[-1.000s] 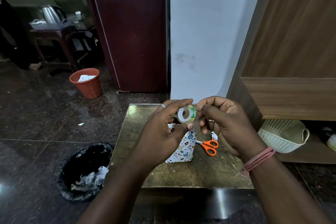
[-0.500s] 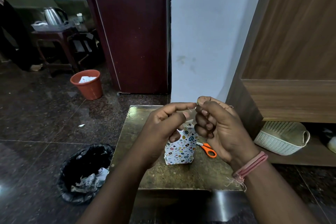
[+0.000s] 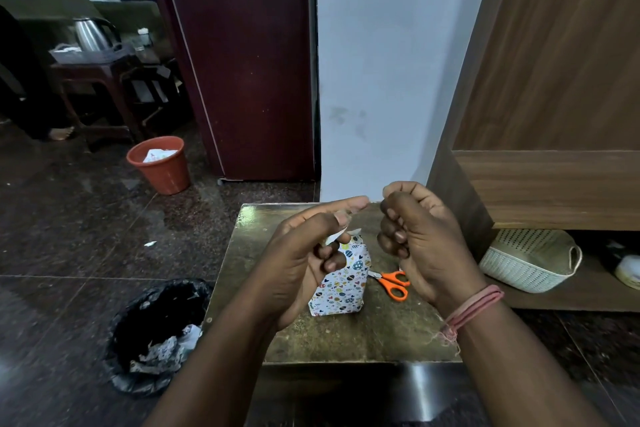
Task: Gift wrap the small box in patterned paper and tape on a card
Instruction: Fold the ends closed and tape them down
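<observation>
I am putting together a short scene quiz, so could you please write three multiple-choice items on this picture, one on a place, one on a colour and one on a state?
1. Where do the scissors lie?
A. on the floor
B. on the table, right of the wrapped box
C. in the white basket

2. What colour is the bucket by the door?
A. terracotta orange
B. blue
C. white

3. How is the wrapped box?
A. held up in both hands
B. lying flat, unwrapped
C. standing upright on the table

Key: 1 B, orange handles rest beside the box; 2 A, its wall is terracotta; 3 C, its base sits on the tabletop below the raised hands.
</observation>
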